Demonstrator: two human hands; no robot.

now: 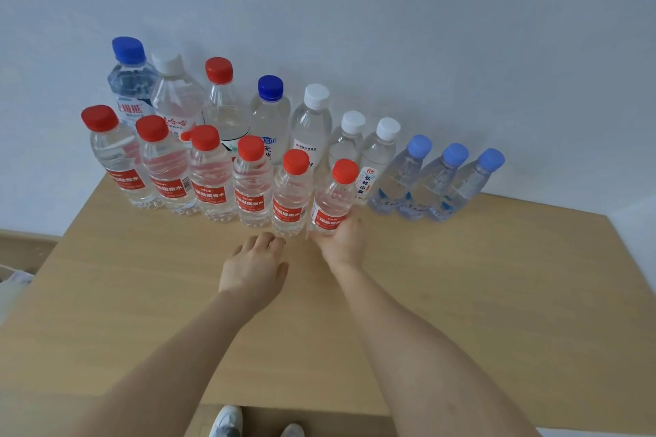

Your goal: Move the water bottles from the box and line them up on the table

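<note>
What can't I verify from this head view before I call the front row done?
All in the head view:
- The box: not identifiable; only a pale shape shows, cut off by the left edge.
- Base of the red-capped bottle in the right hand: covered by that hand, so whether it rests on the table is unclear.
- Labels of the back row: partly blocked by the front row.
- Left hand: whether its fingertips touch the neighbouring bottle is unclear.

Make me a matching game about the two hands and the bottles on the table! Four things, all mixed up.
Things:
1. right hand
2. left hand
3. back-left bottle
4. far-right bottle

What fits:
A. dark blue cap
B. holds nothing
C. light blue cap
D. grips a red-capped bottle

Pairs: 1-D, 2-B, 3-A, 4-C
</note>
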